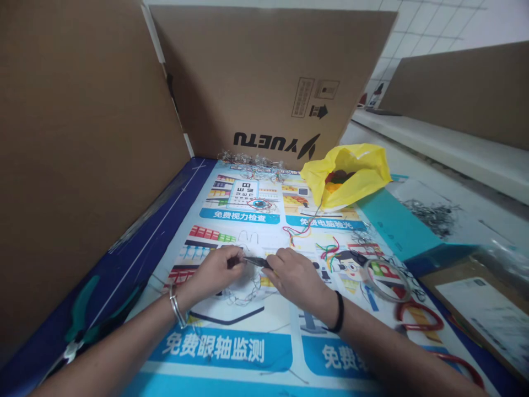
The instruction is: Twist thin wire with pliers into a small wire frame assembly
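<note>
Black and pointed, a tool (256,261) is held in the closed fingers of the right hand (296,278), its tip aimed at the left fingertips, apparently so both can meet. On the left hand (219,270), the fingers are pinched narrow; whether anything is held cannot be told. Beyond the right fingers, a yellow bag (359,190) is set gaping, seemingly for reach.

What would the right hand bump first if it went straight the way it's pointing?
Probably the left hand: the right hand points across towards it, and the dark tool in its grip reaches close to that hand. Exact depth is hard to judge.
</note>
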`<control>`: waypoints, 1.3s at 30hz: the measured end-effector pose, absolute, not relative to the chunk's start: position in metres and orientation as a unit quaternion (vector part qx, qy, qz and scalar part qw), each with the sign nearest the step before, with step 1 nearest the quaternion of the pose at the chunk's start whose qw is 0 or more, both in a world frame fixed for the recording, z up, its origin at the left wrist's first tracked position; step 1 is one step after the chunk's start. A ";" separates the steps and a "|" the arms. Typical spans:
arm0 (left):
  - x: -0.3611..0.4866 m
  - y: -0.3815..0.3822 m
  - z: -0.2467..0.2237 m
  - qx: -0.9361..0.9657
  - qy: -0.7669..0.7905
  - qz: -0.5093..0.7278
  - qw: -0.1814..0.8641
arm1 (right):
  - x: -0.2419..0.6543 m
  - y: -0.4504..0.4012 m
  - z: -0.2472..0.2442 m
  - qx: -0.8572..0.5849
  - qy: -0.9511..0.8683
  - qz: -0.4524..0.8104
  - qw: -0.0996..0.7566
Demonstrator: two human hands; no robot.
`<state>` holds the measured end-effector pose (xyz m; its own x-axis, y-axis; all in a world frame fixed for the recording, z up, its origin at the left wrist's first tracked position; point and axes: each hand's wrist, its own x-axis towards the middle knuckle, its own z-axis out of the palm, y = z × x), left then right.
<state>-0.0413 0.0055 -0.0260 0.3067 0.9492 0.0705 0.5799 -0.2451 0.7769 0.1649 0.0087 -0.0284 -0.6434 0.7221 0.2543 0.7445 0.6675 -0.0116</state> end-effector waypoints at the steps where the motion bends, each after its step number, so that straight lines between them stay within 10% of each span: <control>1: -0.041 0.005 -0.027 0.740 0.520 0.279 0.323 | 0.165 0.009 -0.029 -0.403 -0.906 -0.050 0.121; 39: -0.040 0.001 -0.026 0.767 0.546 0.232 0.242 | 0.166 0.006 -0.022 -0.382 -0.907 -0.145 0.105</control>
<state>-0.0404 0.0013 -0.0262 0.2950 0.9511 0.0919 0.7264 -0.2857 0.6250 0.1660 0.0058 -0.0216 -0.6854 0.6628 0.3016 0.7237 0.6659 0.1815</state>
